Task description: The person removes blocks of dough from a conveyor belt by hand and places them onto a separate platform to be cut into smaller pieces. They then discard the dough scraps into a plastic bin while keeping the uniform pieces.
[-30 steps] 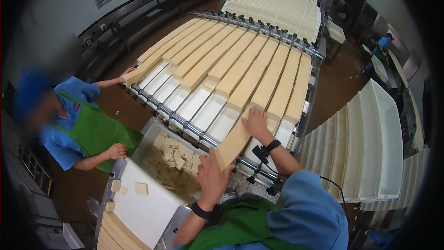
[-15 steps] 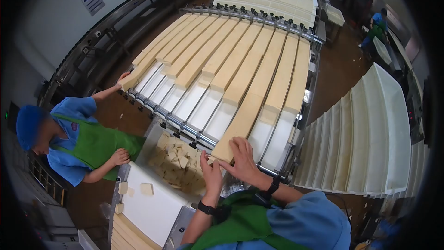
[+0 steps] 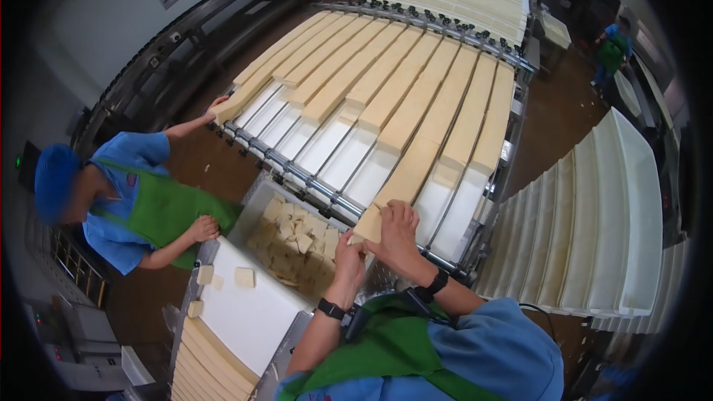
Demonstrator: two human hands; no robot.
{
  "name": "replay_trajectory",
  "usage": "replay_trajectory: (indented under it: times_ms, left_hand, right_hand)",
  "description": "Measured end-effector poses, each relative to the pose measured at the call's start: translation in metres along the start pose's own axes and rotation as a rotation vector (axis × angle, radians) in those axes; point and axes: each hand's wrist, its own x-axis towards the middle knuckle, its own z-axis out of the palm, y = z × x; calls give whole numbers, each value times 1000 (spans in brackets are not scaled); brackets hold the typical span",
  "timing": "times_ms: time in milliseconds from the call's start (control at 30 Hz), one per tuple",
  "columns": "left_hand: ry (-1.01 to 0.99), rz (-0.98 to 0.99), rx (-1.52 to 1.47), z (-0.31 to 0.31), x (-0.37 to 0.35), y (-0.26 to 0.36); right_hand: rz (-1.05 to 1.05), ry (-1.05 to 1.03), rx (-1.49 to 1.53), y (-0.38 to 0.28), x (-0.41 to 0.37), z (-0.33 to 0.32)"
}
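The left hand point(image 3: 347, 263) and right hand point(image 3: 399, 241) are gripping the end block point(image 3: 367, 226) of a pale slab point(image 3: 410, 174), apparently steadying it at the near metal bar point(image 3: 297, 173); whether it is fully parted is hard to tell. Neighbouring slabs point(image 3: 405, 82) are lying lengthwise in rows, seemingly for even spacing, on the white belt point(image 3: 356, 160). A bin point(image 3: 249, 204) of scraps point(image 3: 301, 241) is standing beside a white tabletop point(image 3: 245, 319). A co-worker point(image 3: 171, 208) is standing nearby; ribbed white trays point(image 3: 579, 230) are filling the right side.
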Motion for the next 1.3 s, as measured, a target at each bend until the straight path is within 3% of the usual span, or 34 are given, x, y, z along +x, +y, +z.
replay_trajectory:
  times_ms: [267, 333, 467, 533, 633, 733, 933, 1067, 1200, 1300]
  left_hand:
    - [38, -40, -208, -3, -6, 2]
    - [13, 27, -190, -3, -18, 6]
    - [-118, 212, -194, -28, -24, 9]
    - [35, 246, -151, -46, -25, 11]
    - [229, 268, -161, -73, -29, 13]
    - [339, 298, -172, -111, -29, 5]
    - [519, 254, -187, -167, -51, -3]
    - [569, 246, -204, -183, -60, -5]
    - [506, 238, -189, -189, -62, -7]
    - [467, 243, -190, -190, -61, -10]
  right_hand:
    - [-169, 7, -34, -4, -13, 11]
    - [-189, -31, 55, -2, -9, 9]
    - [-240, 183, 148, 7, 29, 0]
    - [-244, 284, 124, 20, 66, -1]
    - [-228, 268, 126, 60, 118, 23]
    - [-81, 24, -165, 82, 143, 38]
    - [1, 6, -418, 79, 167, 48]
    - [14, -22, -376, 73, 176, 42]
    - [-77, 101, -199, 79, 176, 41]
    - [-117, 71, -212, 97, 166, 46]
